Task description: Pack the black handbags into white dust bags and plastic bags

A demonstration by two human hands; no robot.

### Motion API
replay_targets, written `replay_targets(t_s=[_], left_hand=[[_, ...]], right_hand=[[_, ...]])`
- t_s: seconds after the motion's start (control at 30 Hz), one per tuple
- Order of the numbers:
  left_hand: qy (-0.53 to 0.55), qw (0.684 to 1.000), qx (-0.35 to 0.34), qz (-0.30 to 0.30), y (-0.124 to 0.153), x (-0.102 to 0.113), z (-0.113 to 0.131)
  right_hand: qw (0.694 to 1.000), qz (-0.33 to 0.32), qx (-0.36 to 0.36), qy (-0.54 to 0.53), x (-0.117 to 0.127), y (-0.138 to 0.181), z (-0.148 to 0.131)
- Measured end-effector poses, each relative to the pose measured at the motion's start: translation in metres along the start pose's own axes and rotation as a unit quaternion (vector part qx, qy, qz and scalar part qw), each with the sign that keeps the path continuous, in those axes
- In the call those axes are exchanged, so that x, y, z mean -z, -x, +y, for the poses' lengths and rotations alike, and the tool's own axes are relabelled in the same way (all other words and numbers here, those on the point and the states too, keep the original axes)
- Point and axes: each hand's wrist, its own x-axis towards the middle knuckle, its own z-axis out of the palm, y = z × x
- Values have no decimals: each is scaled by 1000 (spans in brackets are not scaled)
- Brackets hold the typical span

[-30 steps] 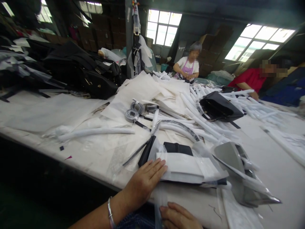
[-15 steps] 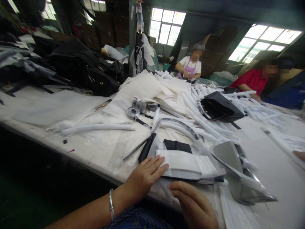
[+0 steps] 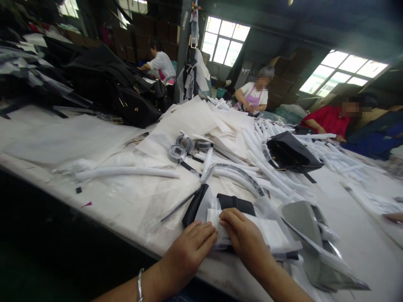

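A black bag [image 3: 236, 204], partly covered in translucent wrapping, lies at the table's near edge with a folded sheet of white paper [image 3: 267, 230] on top. My left hand [image 3: 189, 249] rests at the left end of the paper, its fingers stretched out and side by side. Over the paper, my right hand [image 3: 244, 233] has bent fingers closed at the sheet's left part; its thumb is hidden. A black strap [image 3: 239, 170] in clear film arches behind the bag. To the right stands a grey bag [image 3: 300, 218] with clear plastic on it.
White sheets [image 3: 195, 121] and wrapped white tubes [image 3: 261, 155] heap up beyond the hands. Rolled straps [image 3: 177, 153] lie before the heap. An open black bag [image 3: 294, 151] sits at right, black bags [image 3: 126, 100] pile at left. Several people work around the table.
My right hand has come up from the table's edge onto the white paper. My left hand has shifted slightly down and left. The camera view has tilted a little.
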Motion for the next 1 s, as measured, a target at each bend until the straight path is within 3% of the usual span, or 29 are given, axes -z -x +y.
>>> replay_targets(t_s=[0.13, 0.27, 0.77, 1.0], left_hand=[[24, 999, 19, -11, 2, 3, 0], [7, 1000, -1, 2, 1, 1, -3], [-59, 998, -2, 31, -15, 0, -6], [-79, 995, -54, 7, -12, 0, -11]], right_hand=[[993, -93, -60, 32, 8, -13, -2], [987, -145, -71, 24, 15, -23, -3], [986, -144, -82, -26, 6, -28, 10], [986, -136, -87, -36, 7, -32, 15]])
